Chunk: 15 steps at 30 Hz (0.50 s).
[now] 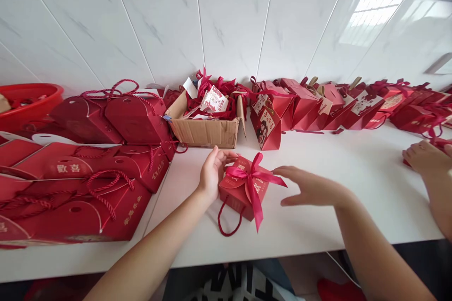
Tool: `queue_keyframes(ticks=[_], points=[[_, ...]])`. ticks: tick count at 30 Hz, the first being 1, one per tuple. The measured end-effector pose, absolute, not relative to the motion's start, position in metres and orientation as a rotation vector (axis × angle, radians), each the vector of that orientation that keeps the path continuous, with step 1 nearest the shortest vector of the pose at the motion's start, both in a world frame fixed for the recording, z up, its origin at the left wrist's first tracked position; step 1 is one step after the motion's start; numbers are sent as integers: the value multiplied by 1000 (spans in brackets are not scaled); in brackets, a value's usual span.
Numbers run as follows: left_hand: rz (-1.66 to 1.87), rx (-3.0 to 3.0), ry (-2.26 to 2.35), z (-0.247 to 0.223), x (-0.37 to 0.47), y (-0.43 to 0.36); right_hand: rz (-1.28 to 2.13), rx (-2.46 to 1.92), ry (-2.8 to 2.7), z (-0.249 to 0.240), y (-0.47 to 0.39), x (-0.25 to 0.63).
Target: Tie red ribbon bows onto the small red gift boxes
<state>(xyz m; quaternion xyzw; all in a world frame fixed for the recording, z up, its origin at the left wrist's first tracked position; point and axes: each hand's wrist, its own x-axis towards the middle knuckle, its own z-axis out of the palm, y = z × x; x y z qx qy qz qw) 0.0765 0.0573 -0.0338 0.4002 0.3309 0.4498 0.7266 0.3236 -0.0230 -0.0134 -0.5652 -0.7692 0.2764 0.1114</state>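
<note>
A small red gift box [237, 194] with a pink-red ribbon bow [252, 175] on its lid rests on the white table [197, 244]. One dark red rope handle [229, 233] hangs toward the near side. My left hand [213, 172] touches the box's left and far side, its fingers curved but apart. To the right of the box, my right hand [310, 187] is open, fingers stretched toward the end of the ribbon. Whether its fingertips touch the ribbon cannot be made out.
A cardboard box [208, 132] of ribbons and tags stands behind. Large red boxes [116, 207] are stacked at left beside a red basin [38, 103]. Triangular red boxes [270, 127] line the tiled wall. Another person's hands [425, 156] are at the far right.
</note>
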Motion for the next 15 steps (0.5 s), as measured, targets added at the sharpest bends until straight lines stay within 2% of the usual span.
queue_keyframes(ticks=[4, 10, 15], points=[[1000, 830, 811, -50, 85, 56, 1020, -1414, -1702, -65, -56, 287], [971, 974, 829, -58, 94, 48, 931, -1361, -1409, -80, -80, 235], [878, 1290, 936, -57, 89, 53, 544, -1636, -1287, -95, -73, 281]])
